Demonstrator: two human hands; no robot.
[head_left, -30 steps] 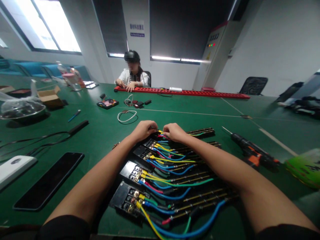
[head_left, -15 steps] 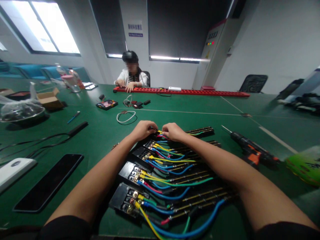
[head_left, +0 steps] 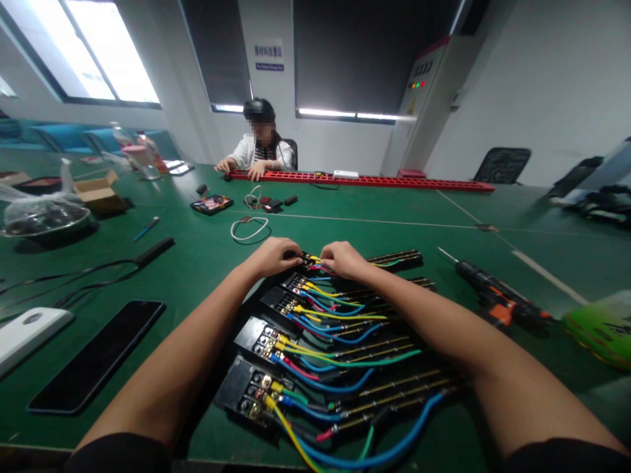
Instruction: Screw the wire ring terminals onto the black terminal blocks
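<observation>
Several black strips with terminal blocks and coloured wires lie in a row before me. My left hand [head_left: 277, 256] curls at the left end of the farthest terminal block [head_left: 308, 260], thumb and fingers closed about its black end. Across from it, my right hand [head_left: 342, 259] pinches at the yellow and red wires [head_left: 318, 261] by the same block; the fingertips partly hide what they grip. Nearer to me, another terminal block [head_left: 246, 387] has yellow, blue and green leads [head_left: 296, 410] at its screws. My forearms pass on both sides of the row.
A phone [head_left: 98, 355] and a white device [head_left: 34, 335] lie left. A power drill [head_left: 497, 292] and a green packet [head_left: 599, 325] are right. Beyond, a white cable loop [head_left: 249, 228] lies on the table. A person [head_left: 261, 144] sits behind a long red rail [head_left: 394, 181].
My left hand has shifted slightly left, showing more of the farthest terminal block. My right hand stays nearly in place. The other person's hand on the left has moved toward the red rail's end.
</observation>
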